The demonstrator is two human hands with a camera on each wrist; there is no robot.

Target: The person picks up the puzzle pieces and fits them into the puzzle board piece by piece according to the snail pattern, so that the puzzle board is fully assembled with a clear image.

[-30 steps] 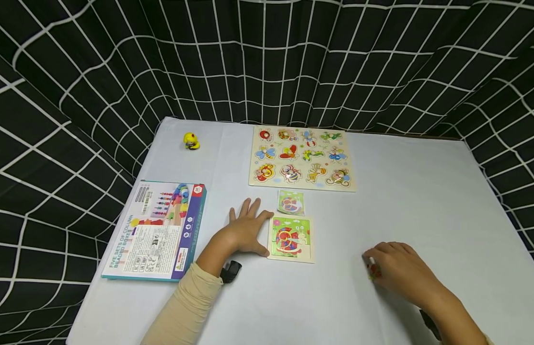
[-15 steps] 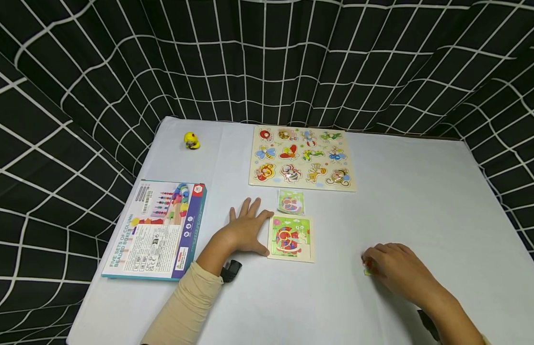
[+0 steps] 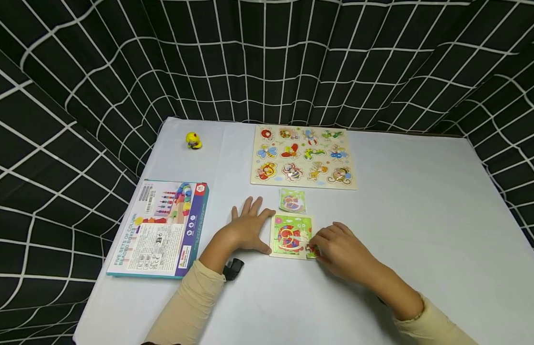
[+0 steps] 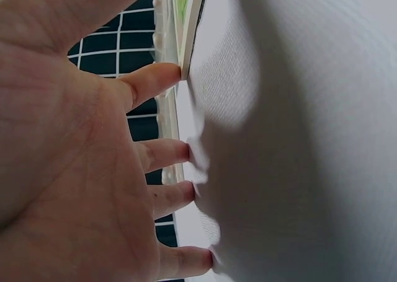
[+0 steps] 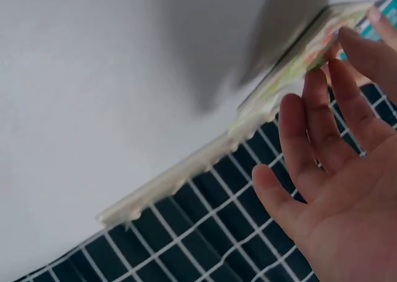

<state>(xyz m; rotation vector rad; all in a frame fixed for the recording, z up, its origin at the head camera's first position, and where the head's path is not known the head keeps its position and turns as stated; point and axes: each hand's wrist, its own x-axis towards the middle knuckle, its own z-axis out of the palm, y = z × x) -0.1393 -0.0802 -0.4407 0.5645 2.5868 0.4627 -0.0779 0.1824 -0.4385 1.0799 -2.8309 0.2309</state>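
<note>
A small square jigsaw puzzle (image 3: 288,219) with a red and green picture lies in a pale wooden frame at the middle of the table. My left hand (image 3: 249,232) rests on the cloth with fingers spread, thumb and index fingertip at the frame's left edge. At the lower right corner of the puzzle, my right hand (image 3: 342,251) pinches a puzzle piece (image 3: 312,251) coloured red and green, held over the frame. In the right wrist view thumb and fingertips meet on that piece, partly hidden. Just behind the frame lies a small picture card (image 3: 293,200).
A larger peg puzzle board (image 3: 303,157) with insect shapes lies at the back. To the left is a beaded-toy box (image 3: 156,230), and a small yellow toy figure (image 3: 193,140) stands at the far left. Black gridded cloth (image 3: 284,57) hangs around the table.
My right hand has travelled left from the right side of the table to the puzzle's lower right corner, carrying the piece. The left hand has stayed at the frame's left edge.
</note>
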